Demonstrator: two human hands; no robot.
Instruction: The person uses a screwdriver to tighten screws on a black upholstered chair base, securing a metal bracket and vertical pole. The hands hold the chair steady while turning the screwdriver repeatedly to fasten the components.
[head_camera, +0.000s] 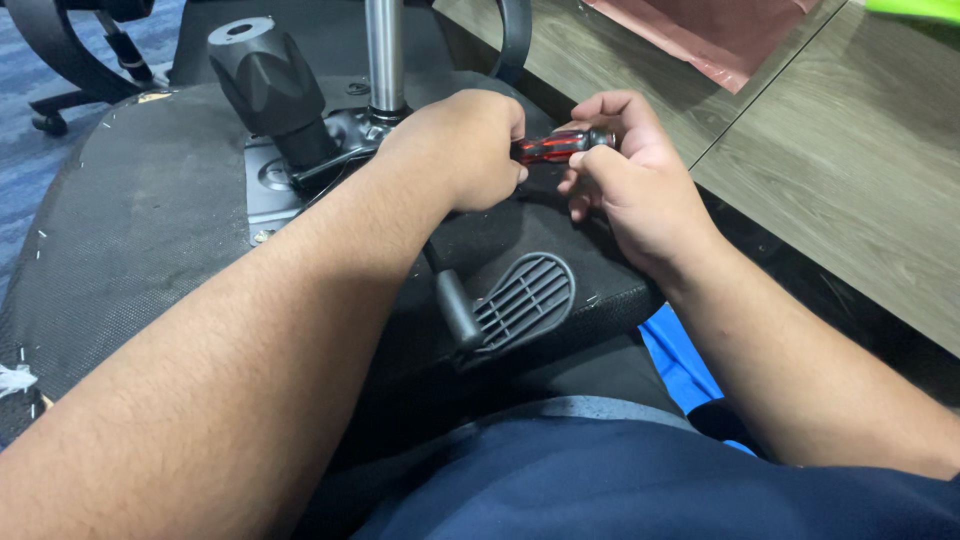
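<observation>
An upturned office chair seat (140, 230) lies in front of me, its black fabric underside facing up. My left hand (460, 145) is curled into a fist over the metal mechanism plate (265, 190), next to the chrome gas cylinder (385, 55). My right hand (630, 175) grips the red and black handle of a screwdriver (555, 146). The handle runs between both hands and its shaft is hidden behind my left fist. A black ribbed lever paddle (525, 298) sticks out just below my hands.
A large black knob (262, 75) rises from the mechanism at the upper left. A grey wood-look table (850, 170) runs along the right, with a pink sheet (720, 35) on it. Another chair's wheeled base (60, 90) stands on blue carpet at the far left.
</observation>
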